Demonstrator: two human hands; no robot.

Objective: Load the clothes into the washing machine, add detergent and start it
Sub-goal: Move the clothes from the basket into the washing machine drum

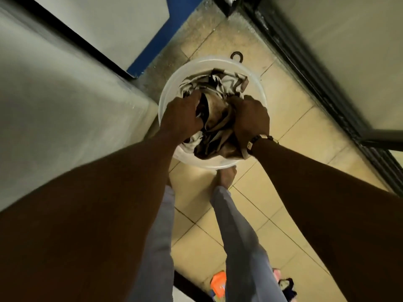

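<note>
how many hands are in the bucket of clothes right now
2. The left hand grips the clothes on the left side of the white bucket; the right hand grips them on the right.

Tiled floor (pixel 290 118); orange item (pixel 218 280) near foot; dark ring (pixel 237 55).

One basin (pixel 165 99), two hands, one wristwatch (pixel 254 141).

arms bare | wristwatch (pixel 253 143) on right wrist | grey trousers (pixel 239 247) | feet bare
</note>
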